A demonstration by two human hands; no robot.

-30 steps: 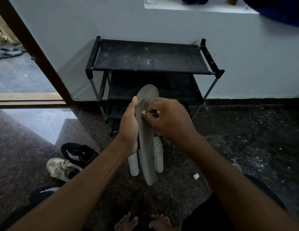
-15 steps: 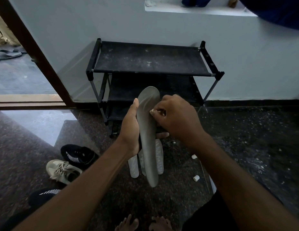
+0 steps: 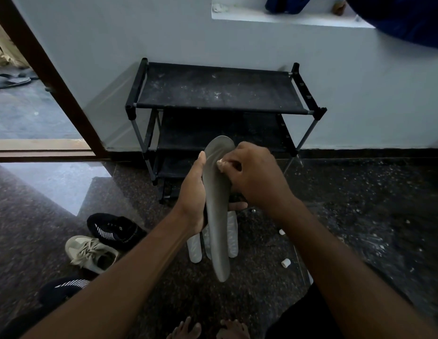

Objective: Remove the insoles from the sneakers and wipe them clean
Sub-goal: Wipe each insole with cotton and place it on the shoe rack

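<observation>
On the floor at the left, a black sneaker (image 3: 115, 230), a beige sneaker (image 3: 90, 253) and a second black sneaker (image 3: 63, 286) are lying close together, where they lay a second ago. The left hand (image 3: 192, 199) is still gripping the grey insole (image 3: 216, 216) at its middle, thumb lying straight up the left edge and fingers wrapping round the back. The insole is standing upright in the air in front of the black shoe rack (image 3: 220, 94), toe end up, above pale insoles (image 3: 233, 238) lying on the floor. The right hand (image 3: 252, 177) is pinching a small pale wad (image 3: 222, 163) in curled fingers and pressing it on the insole's right edge, nearer the toe end than a second ago. Small white bits (image 3: 285, 263) are lying on the floor to the right.
</observation>
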